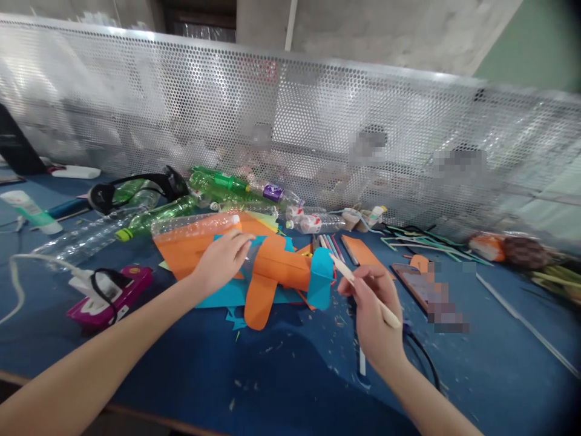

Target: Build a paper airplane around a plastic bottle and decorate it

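A toy plane (288,270) made from a clear plastic bottle wrapped in orange paper lies in front of me, with orange wings and a blue paper tail (320,278). At its left end, my left hand (226,259) is closed around the clear bottle part; the fingertips are partly hidden. My right hand (377,309) pinches a slim cream-coloured pen-like stick (388,316), whose tip points at the blue tail. Whether that tip touches the paper I cannot tell. Sheets of orange and blue paper (211,298) lie beneath the plane.
Several plastic bottles (172,217) and a black headset (131,186) lie towards the back. On the left sits a magenta power strip (143,280) with a white plug. A phone (415,289) and several straws (436,237) are at right. A perforated metal screen (218,103) stands behind.
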The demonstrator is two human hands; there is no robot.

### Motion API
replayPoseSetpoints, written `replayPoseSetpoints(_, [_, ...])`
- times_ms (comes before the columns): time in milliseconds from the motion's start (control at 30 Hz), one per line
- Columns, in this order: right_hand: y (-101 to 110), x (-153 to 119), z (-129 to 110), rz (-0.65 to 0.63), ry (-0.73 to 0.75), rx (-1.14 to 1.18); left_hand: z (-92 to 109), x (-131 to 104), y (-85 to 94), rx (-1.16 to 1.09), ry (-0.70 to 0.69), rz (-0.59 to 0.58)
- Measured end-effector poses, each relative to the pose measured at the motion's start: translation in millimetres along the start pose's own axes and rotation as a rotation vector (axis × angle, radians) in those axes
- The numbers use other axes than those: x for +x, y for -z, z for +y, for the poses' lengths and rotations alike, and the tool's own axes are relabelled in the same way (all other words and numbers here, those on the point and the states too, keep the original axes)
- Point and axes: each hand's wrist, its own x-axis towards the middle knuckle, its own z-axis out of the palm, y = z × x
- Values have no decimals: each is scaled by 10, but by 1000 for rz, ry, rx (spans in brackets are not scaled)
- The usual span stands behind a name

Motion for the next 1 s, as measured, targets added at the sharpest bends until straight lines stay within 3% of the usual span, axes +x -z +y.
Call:
replayPoseSetpoints(133, [5,46,76,-1,-17,-20,10,-26,-26,40,2,-143])
replayPoseSetpoints(367, [15,104,164,-22,-81,89,47,-90,-110,73,-62,-161])
replayPoseSetpoints(567, [-5,38,93,145,123,-33,-17,-83,-164,52,-60,-126])
replayPoseSetpoints(600, [-7,6,73,98,145,-49,-4,-87,-173,48,-60,-120])
replayPoseSetpoints(667, [-22,-66,40,-120,115,-69,56,-107,-194,45,-58,-107])
replayPoseSetpoints(733, [-64,-132,26,-403,-2,-82,157,-152,-223,51,-47,-99])
replayPoseSetpoints(800, [-127,-178,46,-591,-144,-69,277,-216,-256,83,-43,-92])
replayPoseSetpoints(867, [-186,-199,108,-622,-270,13,384,-283,-284,162,-69,-104])
replayPoseSetpoints(1000, [-215,-176,302,-466,-454,218,476,-351,-276,341,-123,-103])
